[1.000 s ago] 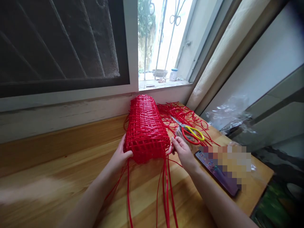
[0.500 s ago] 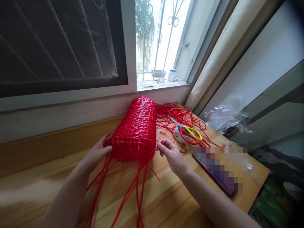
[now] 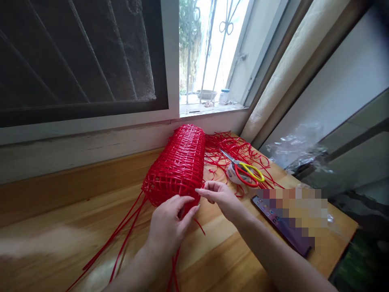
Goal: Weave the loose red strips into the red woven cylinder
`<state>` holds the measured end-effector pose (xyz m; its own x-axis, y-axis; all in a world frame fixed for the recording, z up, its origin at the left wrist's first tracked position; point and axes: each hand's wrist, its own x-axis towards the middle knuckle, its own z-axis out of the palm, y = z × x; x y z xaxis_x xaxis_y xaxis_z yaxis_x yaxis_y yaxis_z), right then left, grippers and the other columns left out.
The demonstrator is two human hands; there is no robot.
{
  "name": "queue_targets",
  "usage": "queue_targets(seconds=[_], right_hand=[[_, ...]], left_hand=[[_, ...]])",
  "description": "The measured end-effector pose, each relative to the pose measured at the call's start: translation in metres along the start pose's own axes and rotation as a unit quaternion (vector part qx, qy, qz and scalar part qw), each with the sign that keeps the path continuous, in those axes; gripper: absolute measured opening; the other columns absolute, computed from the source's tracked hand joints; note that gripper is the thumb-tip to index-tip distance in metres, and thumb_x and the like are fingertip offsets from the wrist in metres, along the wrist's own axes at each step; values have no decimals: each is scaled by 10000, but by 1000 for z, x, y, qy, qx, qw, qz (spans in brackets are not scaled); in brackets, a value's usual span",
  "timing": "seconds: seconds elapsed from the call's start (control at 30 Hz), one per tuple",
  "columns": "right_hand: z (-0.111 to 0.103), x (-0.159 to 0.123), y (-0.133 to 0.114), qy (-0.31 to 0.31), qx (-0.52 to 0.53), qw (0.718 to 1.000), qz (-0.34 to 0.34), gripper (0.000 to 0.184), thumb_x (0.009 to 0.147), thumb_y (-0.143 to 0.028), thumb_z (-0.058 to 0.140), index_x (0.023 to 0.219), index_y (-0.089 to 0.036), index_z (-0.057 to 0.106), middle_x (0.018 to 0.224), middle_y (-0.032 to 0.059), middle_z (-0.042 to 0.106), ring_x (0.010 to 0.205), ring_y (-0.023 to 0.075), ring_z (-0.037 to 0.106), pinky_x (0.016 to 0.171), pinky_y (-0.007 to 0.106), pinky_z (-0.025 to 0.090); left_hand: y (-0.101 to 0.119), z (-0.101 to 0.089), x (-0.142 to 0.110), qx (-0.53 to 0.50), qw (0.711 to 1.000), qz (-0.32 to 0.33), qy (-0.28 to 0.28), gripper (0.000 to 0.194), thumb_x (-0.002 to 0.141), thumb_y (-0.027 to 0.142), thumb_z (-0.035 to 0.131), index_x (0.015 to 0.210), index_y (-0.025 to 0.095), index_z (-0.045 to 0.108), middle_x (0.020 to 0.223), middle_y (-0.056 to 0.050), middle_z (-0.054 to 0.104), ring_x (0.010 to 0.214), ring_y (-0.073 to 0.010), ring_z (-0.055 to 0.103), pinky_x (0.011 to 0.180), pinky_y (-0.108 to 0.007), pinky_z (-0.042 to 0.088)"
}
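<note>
A red woven basket (image 3: 180, 164) lies on its side on the wooden table (image 3: 69, 227), its open end toward me, with long loose red strips (image 3: 121, 239) trailing from it. My left hand (image 3: 170, 223) rests on the near end of the basket, fingers bent and pressed together on the weave. My right hand (image 3: 220, 196) is at the basket's right near edge, thumb and fingers pinching a red strip end there.
Scissors with red and yellow handles (image 3: 246, 170) lie on a tape roll (image 3: 232, 173) amid loose red strips (image 3: 234, 146). A phone (image 3: 281, 227) lies at the right. Crumpled clear plastic (image 3: 291, 144) sits by the curtain (image 3: 285, 65); the window sill (image 3: 209, 109) is behind.
The basket has swung so its near end points left. My left hand moved from the basket's left side to its near end. My right hand stayed at the right edge.
</note>
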<state>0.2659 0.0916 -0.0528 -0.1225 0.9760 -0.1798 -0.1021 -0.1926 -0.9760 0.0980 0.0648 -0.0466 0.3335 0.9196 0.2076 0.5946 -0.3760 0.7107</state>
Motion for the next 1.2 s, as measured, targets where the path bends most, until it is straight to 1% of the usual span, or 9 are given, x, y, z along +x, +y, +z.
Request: queue_targets(seconds=[0.17, 0.3, 0.43, 0.5, 0.67, 0.73, 0.8, 1.07, 1.2], right_hand=[[2, 3, 6, -7, -24, 1000, -10, 332, 625, -430, 728, 580, -167, 530, 535, -60, 461, 496, 60, 351, 493, 218, 291], [2, 6, 13, 37, -62, 993, -90, 288, 710, -448, 662, 721, -177, 565, 618, -37, 513, 556, 85, 426, 522, 220, 346], [1, 2, 15, 60, -159, 973, -156, 208, 807, -395, 576, 802, -190, 608, 629, -14, 546, 558, 105, 466, 512, 230, 372], [2, -1, 16, 73, -244, 945, -206, 171, 831, -340, 553, 851, -198, 647, 674, 15, 607, 593, 128, 514, 541, 250, 403], [4, -6, 16, 102, -445, 808, -372, 183, 856, -195, 504, 946, -206, 663, 745, 49, 683, 661, 167, 570, 660, 310, 445], [4, -6, 17, 96, -482, 771, -404, 203, 860, -171, 491, 981, -198, 652, 747, 51, 685, 666, 168, 575, 667, 309, 446], [3, -4, 19, 92, -492, 756, -422, 211, 861, -159, 487, 1003, -191, 640, 745, 48, 683, 670, 165, 575, 668, 304, 448], [2, -1, 25, 96, -487, 742, -450, 262, 851, -153, 487, 1076, -196, 616, 735, 45, 677, 652, 163, 567, 648, 309, 445], [2, -4, 29, 85, -519, 710, -468, 327, 835, -159, 497, 1147, -196, 587, 699, 38, 660, 647, 168, 549, 644, 314, 436]], left_hand=[[-6, 7, 1, 64, 997, -6, 47, 239, 843, 340, 500, 702, 194, 626, 659, 0, 612, 642, -132, 558, 611, -240, 378], [-5, 3, 2, 81, 993, -28, 79, 282, 822, 327, 509, 580, 182, 525, 565, 24, 523, 559, -110, 487, 569, -232, 341], [-5, 2, 3, 77, 993, -53, 68, 302, 805, 310, 502, 537, 183, 445, 538, 34, 474, 540, -105, 457, 544, -227, 320], [-5, 1, 3, 71, 994, -55, 58, 296, 802, 307, 496, 539, 185, 437, 545, 34, 471, 550, -108, 460, 547, -227, 321], [-6, 0, 4, 53, 996, -69, 36, 290, 792, 305, 487, 536, 188, 422, 553, 34, 464, 550, -110, 452, 543, -229, 320], [-6, 0, 5, 52, 995, -75, 33, 285, 790, 305, 486, 537, 188, 421, 555, 33, 467, 549, -110, 452, 543, -229, 321], [-6, 0, 5, 59, 995, -70, 34, 281, 788, 302, 488, 540, 188, 421, 557, 32, 473, 556, -112, 459, 549, -231, 324], [-5, 3, 1, 105, 991, -20, 80, 273, 776, 251, 499, 523, 192, 414, 534, 27, 479, 562, -121, 461, 560, -241, 327], [-7, 2, 1, 93, 992, -18, 79, 275, 775, 255, 506, 521, 194, 421, 535, 25, 489, 562, -123, 468, 552, -238, 335]])
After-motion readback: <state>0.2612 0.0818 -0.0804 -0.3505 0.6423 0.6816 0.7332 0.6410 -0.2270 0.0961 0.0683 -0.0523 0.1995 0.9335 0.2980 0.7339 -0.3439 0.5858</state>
